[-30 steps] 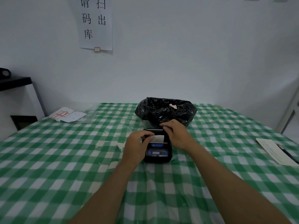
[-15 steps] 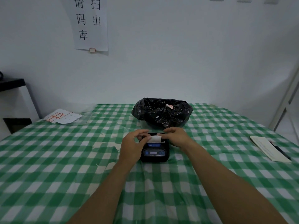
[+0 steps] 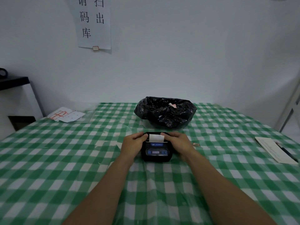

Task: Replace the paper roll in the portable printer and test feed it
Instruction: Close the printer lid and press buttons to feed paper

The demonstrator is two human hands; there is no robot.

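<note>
A small black portable printer [image 3: 156, 151] with blue buttons lies on the green checked tablecloth [image 3: 65, 159] at the table's middle. A short strip of white paper [image 3: 156, 138] sticks up from its slot at the far end. My left hand [image 3: 133, 144] grips the printer's left side, thumb on the top edge beside the paper. My right hand [image 3: 177, 142] holds the right side, fingertips on the lid next to the paper. The paper roll inside is hidden.
A bin lined with a black bag [image 3: 164, 113] stands just behind the printer. A notebook with a pen [image 3: 276, 151] lies at the right edge. Printed sheets [image 3: 66, 115] lie at the back left. A small scrap [image 3: 196, 144] lies right of my right hand.
My right hand has come off the top of the printer onto its right side. My left hand has slid to the left side. The paper strip now shows uncovered.
</note>
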